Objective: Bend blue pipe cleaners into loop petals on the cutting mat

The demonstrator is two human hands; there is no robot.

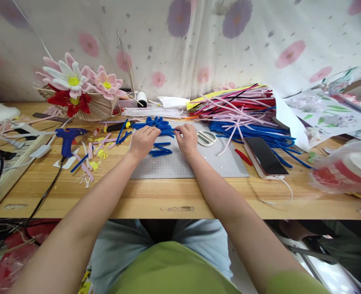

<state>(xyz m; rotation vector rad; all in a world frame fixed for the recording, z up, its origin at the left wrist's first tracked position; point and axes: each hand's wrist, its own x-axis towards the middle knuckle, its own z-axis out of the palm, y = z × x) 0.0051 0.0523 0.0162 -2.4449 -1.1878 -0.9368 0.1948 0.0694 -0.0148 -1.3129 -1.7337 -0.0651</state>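
I see a fuzzy blue bunch [158, 122] at twelve o'clock.
Glue gun [67, 141], nine o'clock; left hand [144, 141] on the bunch, grip I can't tell; right hand [187, 140] pinching its end; phone [266, 156], three o'clock.

On the cutting mat [183, 167] I count one pair of scissors [207, 138] and blue strips [167, 130] too bunched to number. Left of it: one glue gun [69, 141]. Right: one phone [266, 156], one red piece [243, 157]. Behind, leftward: at least three fuzzy flowers [72, 81].
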